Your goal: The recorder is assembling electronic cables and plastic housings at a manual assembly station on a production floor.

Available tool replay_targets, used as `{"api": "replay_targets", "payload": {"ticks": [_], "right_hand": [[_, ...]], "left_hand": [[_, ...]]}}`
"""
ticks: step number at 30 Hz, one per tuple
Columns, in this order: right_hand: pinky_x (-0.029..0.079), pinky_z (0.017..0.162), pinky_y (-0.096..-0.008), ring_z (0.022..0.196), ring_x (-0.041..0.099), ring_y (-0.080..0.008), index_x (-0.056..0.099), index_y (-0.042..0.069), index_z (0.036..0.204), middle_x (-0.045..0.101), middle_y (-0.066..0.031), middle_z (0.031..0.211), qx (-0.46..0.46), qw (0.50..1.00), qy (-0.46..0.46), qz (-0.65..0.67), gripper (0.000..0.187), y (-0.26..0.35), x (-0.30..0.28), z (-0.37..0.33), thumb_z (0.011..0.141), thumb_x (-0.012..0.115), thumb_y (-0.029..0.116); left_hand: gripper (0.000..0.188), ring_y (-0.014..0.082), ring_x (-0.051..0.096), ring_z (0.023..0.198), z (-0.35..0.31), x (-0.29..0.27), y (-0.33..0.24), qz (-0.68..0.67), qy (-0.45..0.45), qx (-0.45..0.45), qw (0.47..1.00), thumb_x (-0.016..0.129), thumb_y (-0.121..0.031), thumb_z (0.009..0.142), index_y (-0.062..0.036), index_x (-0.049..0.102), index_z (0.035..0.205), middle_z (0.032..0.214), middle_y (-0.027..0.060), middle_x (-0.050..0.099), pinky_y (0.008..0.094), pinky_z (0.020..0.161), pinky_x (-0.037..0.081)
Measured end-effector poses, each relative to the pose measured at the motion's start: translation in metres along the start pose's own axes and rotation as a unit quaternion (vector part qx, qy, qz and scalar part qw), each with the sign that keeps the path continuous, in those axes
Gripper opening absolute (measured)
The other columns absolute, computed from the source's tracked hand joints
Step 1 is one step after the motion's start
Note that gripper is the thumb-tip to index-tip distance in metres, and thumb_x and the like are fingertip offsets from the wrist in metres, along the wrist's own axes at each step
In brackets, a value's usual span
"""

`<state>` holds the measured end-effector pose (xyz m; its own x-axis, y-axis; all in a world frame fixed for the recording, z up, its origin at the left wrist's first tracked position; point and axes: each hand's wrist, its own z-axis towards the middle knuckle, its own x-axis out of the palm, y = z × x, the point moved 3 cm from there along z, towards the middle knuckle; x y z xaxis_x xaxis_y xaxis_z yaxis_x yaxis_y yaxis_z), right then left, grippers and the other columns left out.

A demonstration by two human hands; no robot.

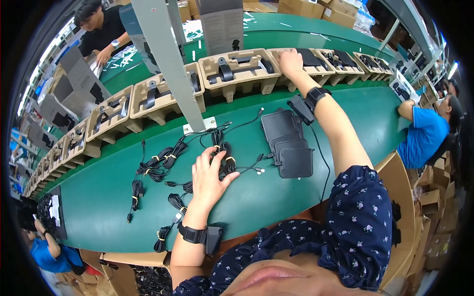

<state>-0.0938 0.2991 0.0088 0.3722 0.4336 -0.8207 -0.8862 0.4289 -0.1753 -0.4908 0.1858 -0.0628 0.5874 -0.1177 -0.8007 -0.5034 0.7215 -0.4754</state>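
Note:
My left hand [207,176] rests on the green table with its fingers apart, touching a bundle of black cables [228,159] tied with a yellow band. Further banded cable bundles [170,157] lie to its left and nearer to me. My right hand [290,63] reaches into a brown moulded-pulp tray [323,73] in the row beyond, fingers curled down; whatever is under the fingertips is hidden. A flat black piece [308,57] sits in that tray, just right of the hand. Several flat black pouches [295,157] lie stacked below my right forearm.
More pulp trays with black parts, such as this one [240,75], line a belt across the far side. A grey metal post [170,64] stands on the table. Co-workers sit at right [423,130], lower left [49,254] and far left [101,29]. Cardboard boxes [340,12] stand behind.

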Motion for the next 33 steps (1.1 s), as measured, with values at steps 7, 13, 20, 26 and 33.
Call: {"api": "replay_targets", "payload": {"ticks": [7,13,20,26,33], "right_hand": [[0.046,0.077,-0.0393,0.091,0.061,-0.0266,0.068,0.010,0.085,0.066,-0.0106,0.091,-0.068,0.987,0.031,-0.140,0.016,0.018,-0.023,0.004,0.078,0.058,0.020],[0.044,0.079,-0.0398,0.091,0.062,-0.0255,0.069,0.009,0.080,0.067,-0.0085,0.092,-0.097,0.976,0.120,-0.156,0.016,0.002,-0.040,0.006,0.077,0.054,0.015],[0.051,0.076,-0.0386,0.082,0.064,-0.0307,0.070,0.013,0.078,0.067,-0.0132,0.084,0.184,0.963,-0.010,0.194,0.012,-0.051,-0.009,0.010,0.071,0.062,0.019],[0.050,0.074,-0.0448,0.080,0.064,-0.0335,0.066,0.010,0.077,0.066,-0.0148,0.082,0.220,0.953,-0.084,0.190,0.010,-0.020,-0.007,-0.006,0.075,0.060,0.018],[0.051,0.079,-0.0427,0.093,0.061,-0.0336,0.069,0.007,0.084,0.063,-0.0154,0.098,0.104,0.994,-0.028,0.026,0.020,-0.011,-0.023,-0.001,0.079,0.052,0.017]], "left_hand": [[0.059,0.0271,0.048,0.103,0.001,-0.004,0.002,0.010,-0.010,0.005,1.000,0.076,-0.031,0.065,-0.0085,0.054,0.115,0.121,0.0085,0.045,0.0396,0.088,0.039],[0.060,0.0274,0.048,0.102,-0.001,-0.007,0.004,0.002,-0.007,0.012,1.000,0.077,-0.032,0.065,-0.0087,0.054,0.115,0.121,0.0090,0.046,0.0398,0.088,0.038],[0.059,0.0276,0.048,0.102,-0.001,-0.007,0.004,-0.003,-0.011,0.026,1.000,0.077,-0.032,0.065,-0.0087,0.054,0.115,0.121,0.0088,0.046,0.0402,0.087,0.038],[0.059,0.0305,0.045,0.111,-0.003,-0.010,0.006,0.006,-0.009,0.019,1.000,0.078,-0.027,0.065,-0.0098,0.054,0.116,0.123,0.0098,0.046,0.0412,0.091,0.038],[0.059,0.0311,0.045,0.111,-0.002,-0.009,0.001,0.011,0.008,0.010,1.000,0.077,-0.025,0.066,-0.0110,0.052,0.117,0.124,0.0099,0.044,0.0408,0.091,0.038]]}}
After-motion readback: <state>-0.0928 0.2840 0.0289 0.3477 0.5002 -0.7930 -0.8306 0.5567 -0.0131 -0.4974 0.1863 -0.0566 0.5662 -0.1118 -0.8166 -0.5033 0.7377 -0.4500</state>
